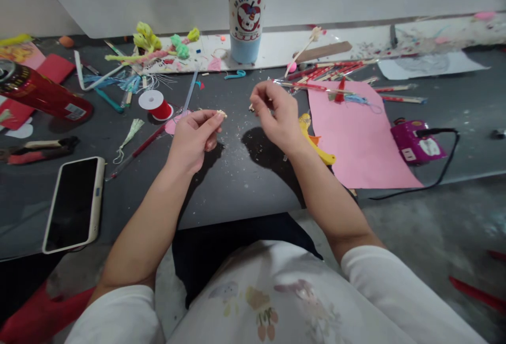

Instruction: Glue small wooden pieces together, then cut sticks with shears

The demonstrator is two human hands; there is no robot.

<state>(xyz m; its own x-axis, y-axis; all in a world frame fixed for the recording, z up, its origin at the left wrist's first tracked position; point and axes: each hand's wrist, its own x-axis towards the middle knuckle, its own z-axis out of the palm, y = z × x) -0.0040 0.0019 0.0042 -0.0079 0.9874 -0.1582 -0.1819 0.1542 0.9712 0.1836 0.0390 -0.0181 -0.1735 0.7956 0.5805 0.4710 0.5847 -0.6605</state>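
My left hand (196, 136) is closed in a pinch on a small pale crumbly piece (222, 114), which pokes out past thumb and forefinger. Across a gap to its right, my right hand (276, 115) hovers above the dark table with curled fingers. Something tiny shows near its fingertips, too small to name. Pale crumbs (233, 159) lie scattered on the table between and below both hands. A spool of red thread (161, 109) stands left of my left hand. Beside my right wrist is a yellow plastic tool (322, 150), partly hidden by the arm.
A tall bottle (245, 33) stands at the back. To the right lie pink paper (351, 138), red-wrapped sticks (336, 70) and a purple box (419, 144) with a black cable. On the left are a phone (74, 202), a red can (47, 96) and pliers (39, 151).
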